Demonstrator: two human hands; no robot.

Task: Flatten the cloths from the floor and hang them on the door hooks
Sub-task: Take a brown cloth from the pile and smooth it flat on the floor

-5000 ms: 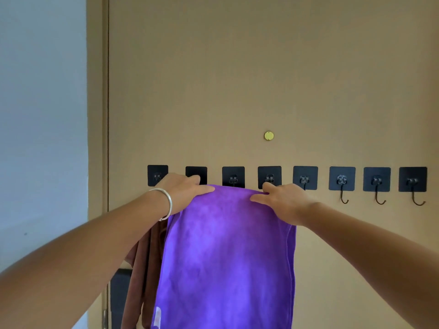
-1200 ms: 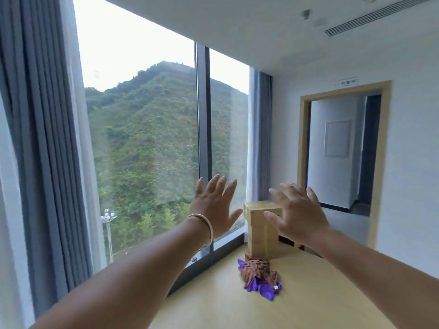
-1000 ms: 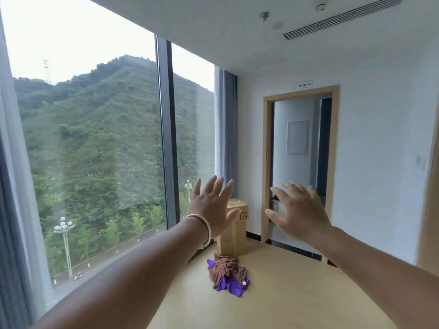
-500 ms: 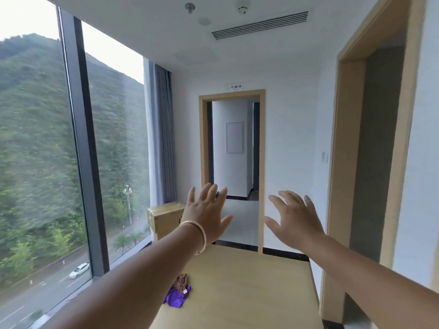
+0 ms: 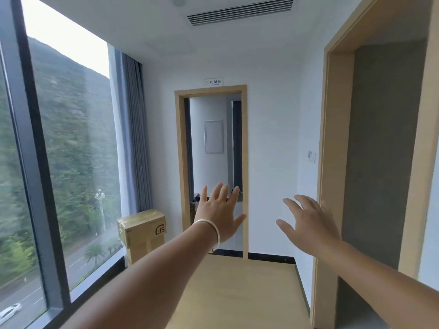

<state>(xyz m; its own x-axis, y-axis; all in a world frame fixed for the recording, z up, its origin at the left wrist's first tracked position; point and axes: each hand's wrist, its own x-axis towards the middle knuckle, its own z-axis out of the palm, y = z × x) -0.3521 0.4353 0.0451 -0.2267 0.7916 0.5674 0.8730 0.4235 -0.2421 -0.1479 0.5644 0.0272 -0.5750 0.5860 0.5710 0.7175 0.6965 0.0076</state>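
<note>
both hands are up in the air and hold nothing. the left hand, with a silver bangle on its wrist, has its fingers spread wide. the right hand is spread too, with fingers bent a little. past them are the wood floor, a taped box by the big window, and an open doorway.

no cloths show here, so i cannot tell where they lie or which way their long side points. the hooks do not show either.

the step looks like going to get the next cloth. to do it well, look down at the floor first, then take the cloth by two corners so it hangs flat.
</note>
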